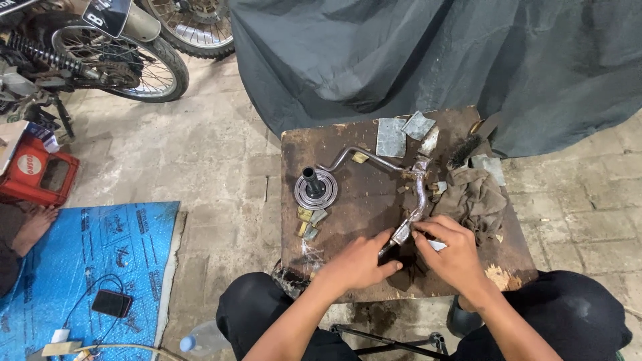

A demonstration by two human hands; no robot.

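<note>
A bent chrome metal lever (414, 194) lies on a dark, stained wooden board (348, 200) in front of me. My left hand (361, 261) presses down on the near end of the lever. My right hand (451, 251) pinches a small whitish scrap against the same end of the lever. A round metal disc with a black shaft (315, 189) stands upright on the left part of the board.
Pieces of grey sandpaper (391, 137), a wire brush (463, 152) and a brown rag (475, 197) lie on the board. A dark tarp (435, 60) covers something behind. Motorcycle wheels (120, 63) stand at top left. A blue mat (80, 267) with a phone (112, 303) lies left, another person's foot (30, 227) beside it.
</note>
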